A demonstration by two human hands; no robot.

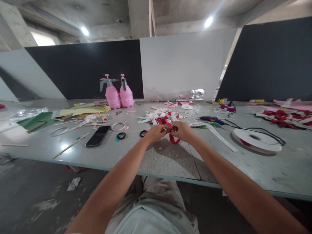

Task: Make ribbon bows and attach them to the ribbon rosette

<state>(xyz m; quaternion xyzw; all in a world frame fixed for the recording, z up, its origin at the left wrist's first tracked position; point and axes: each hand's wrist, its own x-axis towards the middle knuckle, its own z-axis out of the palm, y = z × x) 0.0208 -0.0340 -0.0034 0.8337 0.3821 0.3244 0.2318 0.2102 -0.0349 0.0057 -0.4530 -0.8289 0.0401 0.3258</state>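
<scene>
Both hands meet over the middle of the table, fingertips pinched close together. Between them hangs a red ribbon (174, 139), curled in a loop below the fingers. My left hand (156, 132) is closed on the ribbon's end from the left. From the right, my right hand (182, 130) is closed on it as well; the exact pinch point is hidden by the fingers. Just behind the hands lies a pile of white and red ribbon pieces (158, 115). A blue glue gun (212, 120) rests to the right, near a white ribbon strip (223, 138).
A ribbon spool (255, 140) lies at right, with a red and white ribbon heap (290, 117) behind it. Left are a phone (98, 136), black rings (121, 136) and a wooden stick (70, 146). Two pink spray bottles (112, 97) stand at the back.
</scene>
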